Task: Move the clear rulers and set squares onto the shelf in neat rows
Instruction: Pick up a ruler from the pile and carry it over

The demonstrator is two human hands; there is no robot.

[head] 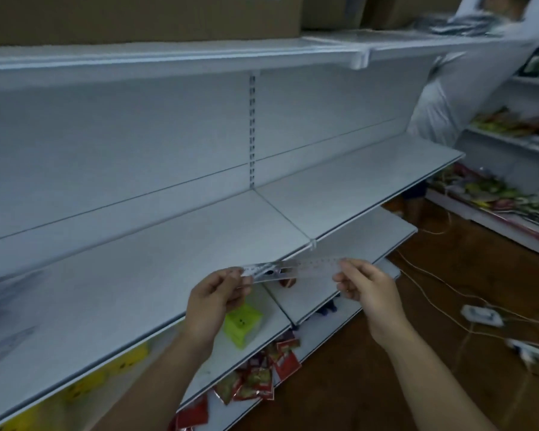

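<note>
I hold a clear plastic ruler [308, 267] level in front of the white shelf [168, 259], just past its front edge. My left hand [215, 293] pinches the ruler's left end, where a second clear piece [269, 274], maybe a set square, overlaps it. My right hand [360, 284] pinches the right end. At the far left of the shelf lies a faint clear bundle [7, 303], too blurred to identify.
A lower shelf carries a yellow-green pack [241, 323]; red snack packets [262, 377] lie below it. Cardboard boxes [137, 17] sit on the top shelf. A person in white [455, 88] stands at the right. Cables and a power strip [481, 315] lie on the brown floor.
</note>
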